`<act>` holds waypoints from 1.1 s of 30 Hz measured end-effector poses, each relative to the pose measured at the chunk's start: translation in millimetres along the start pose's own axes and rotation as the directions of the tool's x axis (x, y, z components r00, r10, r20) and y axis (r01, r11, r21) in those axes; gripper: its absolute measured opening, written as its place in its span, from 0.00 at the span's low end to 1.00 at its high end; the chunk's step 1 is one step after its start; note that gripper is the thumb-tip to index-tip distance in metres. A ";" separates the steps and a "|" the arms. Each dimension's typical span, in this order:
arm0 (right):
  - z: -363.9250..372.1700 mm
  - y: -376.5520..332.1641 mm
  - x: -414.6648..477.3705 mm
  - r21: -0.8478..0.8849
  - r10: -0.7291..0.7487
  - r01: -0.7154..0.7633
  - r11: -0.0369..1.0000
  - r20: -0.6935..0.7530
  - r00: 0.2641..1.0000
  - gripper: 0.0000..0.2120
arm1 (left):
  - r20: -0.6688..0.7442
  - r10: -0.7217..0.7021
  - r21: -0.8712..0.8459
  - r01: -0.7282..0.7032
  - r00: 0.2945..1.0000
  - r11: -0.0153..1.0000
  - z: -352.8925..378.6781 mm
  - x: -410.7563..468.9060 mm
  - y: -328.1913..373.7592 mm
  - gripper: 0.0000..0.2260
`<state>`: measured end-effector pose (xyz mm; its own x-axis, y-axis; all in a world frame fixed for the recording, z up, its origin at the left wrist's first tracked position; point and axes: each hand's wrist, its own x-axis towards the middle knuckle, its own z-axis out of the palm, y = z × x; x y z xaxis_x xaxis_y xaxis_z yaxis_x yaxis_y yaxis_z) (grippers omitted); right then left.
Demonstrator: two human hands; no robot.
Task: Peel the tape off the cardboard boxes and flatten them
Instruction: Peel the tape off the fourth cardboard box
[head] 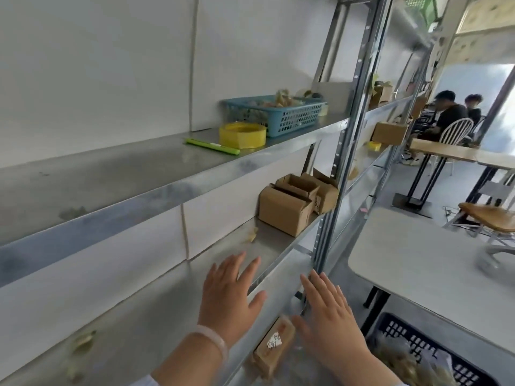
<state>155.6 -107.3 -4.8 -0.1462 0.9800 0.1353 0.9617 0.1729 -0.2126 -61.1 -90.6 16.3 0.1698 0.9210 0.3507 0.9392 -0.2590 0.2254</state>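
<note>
Several small open cardboard boxes [287, 208] stand on the middle metal shelf [267, 246], against the upright post. My left hand [230, 296] reaches over that shelf's front edge, fingers spread, holding nothing. My right hand [330, 316] is beside it in front of the post, also flat and empty. Below and between my hands, another cardboard box [274, 348] with a white label lies on a lower level. Both hands are well short of the open boxes.
The upper shelf [139, 174] holds a yellow tape roll [243, 135], a green pen [211, 146] and a blue basket [281, 114]. A white table [418, 260] and a dark crate [434, 355] are at right. Two seated people [451, 112] are far back.
</note>
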 end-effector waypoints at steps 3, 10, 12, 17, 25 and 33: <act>3.5 25.9 46.4 -0.020 0.008 -0.008 1.000 0.019 1.000 0.37 | 0.040 0.011 -0.002 -0.011 0.999 1.000 29.8 50.8 3.1 0.30; 6.7 86.3 133.9 0.015 0.072 -0.072 0.997 0.004 0.997 0.37 | 0.143 -0.001 -0.036 0.007 0.990 0.999 85.0 152.0 10.7 0.28; 12.8 101.5 151.8 0.039 0.060 -0.061 0.997 0.033 0.998 0.36 | 0.185 -0.013 -0.038 0.020 0.983 0.999 99.6 165.2 14.1 0.29; 30.8 134.8 212.8 0.151 0.031 -0.053 0.987 0.146 0.989 0.39 | 0.235 -0.071 -0.047 0.084 0.969 0.995 134.1 200.6 22.6 0.29; 25.2 178.2 317.8 0.403 -0.089 0.021 0.915 0.152 0.984 0.39 | 0.229 -0.320 -0.160 0.360 0.919 0.919 171.4 266.0 45.8 0.30; 31.4 195.3 367.4 0.528 -0.139 -0.017 0.849 0.255 0.957 0.31 | 0.256 -0.489 -0.414 0.552 0.834 0.724 186.9 300.6 65.4 0.33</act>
<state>282.5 289.6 -27.0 -0.3328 0.9390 -0.0872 0.6967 0.1825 -0.6938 107.2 223.7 -33.4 -0.2413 0.9691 -0.0509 0.6497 0.2003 0.7333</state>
